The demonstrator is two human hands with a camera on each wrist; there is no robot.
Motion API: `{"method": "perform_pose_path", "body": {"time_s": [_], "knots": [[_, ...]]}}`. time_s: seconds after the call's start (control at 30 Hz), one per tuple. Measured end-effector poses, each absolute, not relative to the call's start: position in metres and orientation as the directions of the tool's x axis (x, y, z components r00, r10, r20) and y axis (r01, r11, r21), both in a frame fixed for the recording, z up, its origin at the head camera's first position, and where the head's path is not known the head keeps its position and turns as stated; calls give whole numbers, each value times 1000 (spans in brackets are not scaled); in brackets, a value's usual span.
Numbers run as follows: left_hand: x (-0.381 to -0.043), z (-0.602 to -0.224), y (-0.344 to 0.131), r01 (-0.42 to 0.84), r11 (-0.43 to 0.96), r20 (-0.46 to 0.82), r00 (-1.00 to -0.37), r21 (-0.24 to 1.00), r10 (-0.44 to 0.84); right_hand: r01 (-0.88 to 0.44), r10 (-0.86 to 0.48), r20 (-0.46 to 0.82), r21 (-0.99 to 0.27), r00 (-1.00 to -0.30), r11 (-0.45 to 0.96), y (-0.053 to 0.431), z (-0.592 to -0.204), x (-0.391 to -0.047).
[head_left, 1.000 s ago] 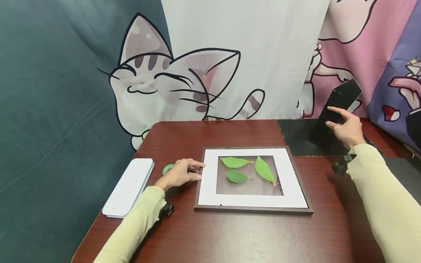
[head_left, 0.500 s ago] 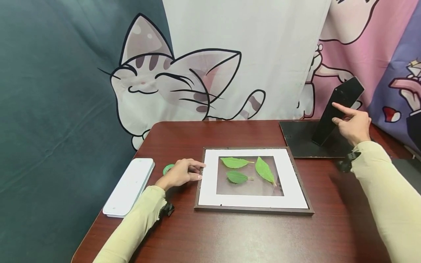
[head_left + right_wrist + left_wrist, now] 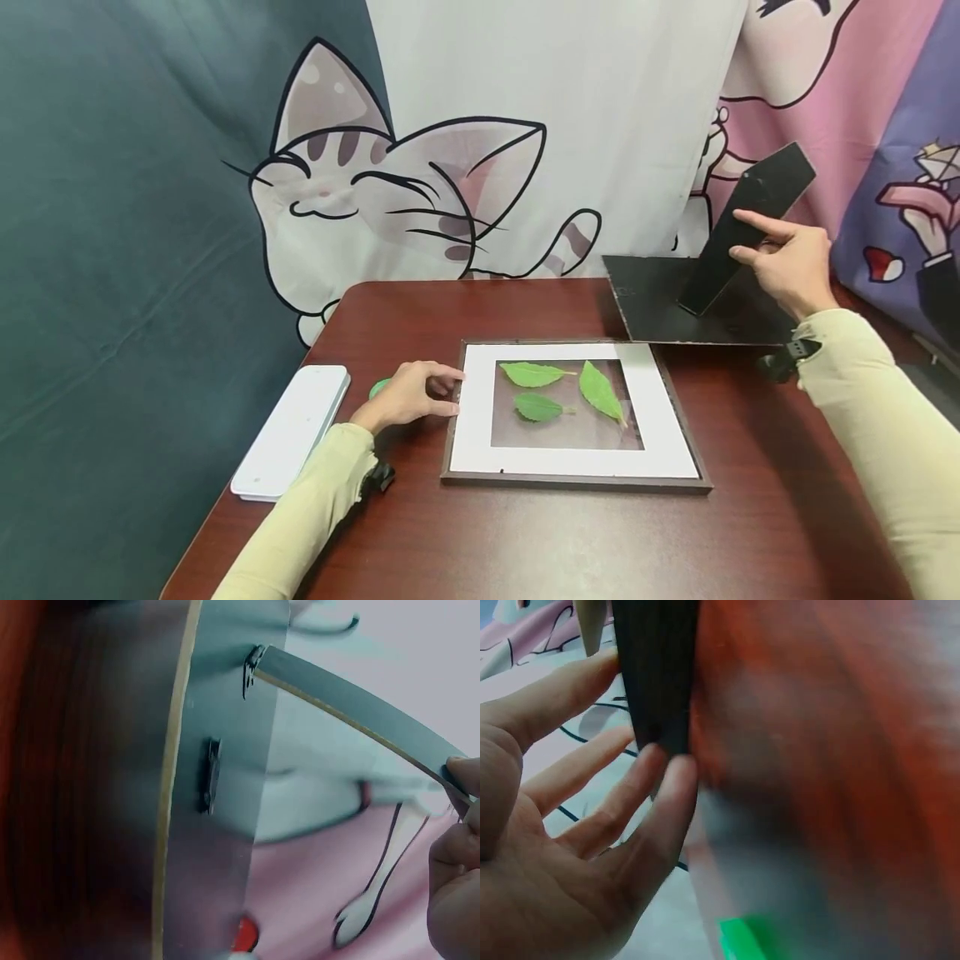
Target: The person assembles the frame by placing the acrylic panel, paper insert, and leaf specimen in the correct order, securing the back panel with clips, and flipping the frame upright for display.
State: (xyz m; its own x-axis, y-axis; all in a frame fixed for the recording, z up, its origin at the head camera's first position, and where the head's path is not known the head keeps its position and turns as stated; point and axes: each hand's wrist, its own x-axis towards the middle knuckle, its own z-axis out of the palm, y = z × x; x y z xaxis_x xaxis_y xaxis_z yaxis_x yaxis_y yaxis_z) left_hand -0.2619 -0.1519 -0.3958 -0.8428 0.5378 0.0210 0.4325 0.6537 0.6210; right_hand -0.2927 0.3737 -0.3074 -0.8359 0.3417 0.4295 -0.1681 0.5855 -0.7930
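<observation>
The black board (image 3: 652,292) had just moved up and left, and its near corner now showed right by the back right corner of the frame (image 3: 577,483). I think that meant it was off the table (image 3: 525,542) and free to go over to the frame. I couldn't tell if the two touched. My right hand (image 3: 791,262) pinched the board's leg (image 3: 717,250), which stuck up at a slant. My left hand (image 3: 405,396) was loose, thumb and finger apart, tips touching the frame's left side. The frame had stayed put, lying flat, with three green leaves (image 3: 600,390) inside its white border (image 3: 472,450).

Behind the board, the curtain (image 3: 645,83) looked near. A green roll (image 3: 377,387) and a flat white thing (image 3: 292,429) made my left side tight. The most room was the bare wood in front of the frame and to its right.
</observation>
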Motion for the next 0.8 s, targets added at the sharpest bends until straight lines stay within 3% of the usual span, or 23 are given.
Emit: {"method": "perform_pose_path", "body": {"time_s": [0.13,0.27,0.5,0.8], "knots": [[-264,-387,-131,505,641,202,-850,578,487,-239,284,459,-789,-842,567,347,-305,-289],[-265,-373,-90,493,490,298,-855,719,424,-298,233,485,-781,-843,549,315,-302,-286],[-268,-364,-42,234,297,123,-929,926,348,-402,138,509,-794,-850,456,247,-294,-276],[-278,-367,-33,11,-69,29,-966,998,257,-496,32,541,-791,-840,358,200,-281,-255]]}}
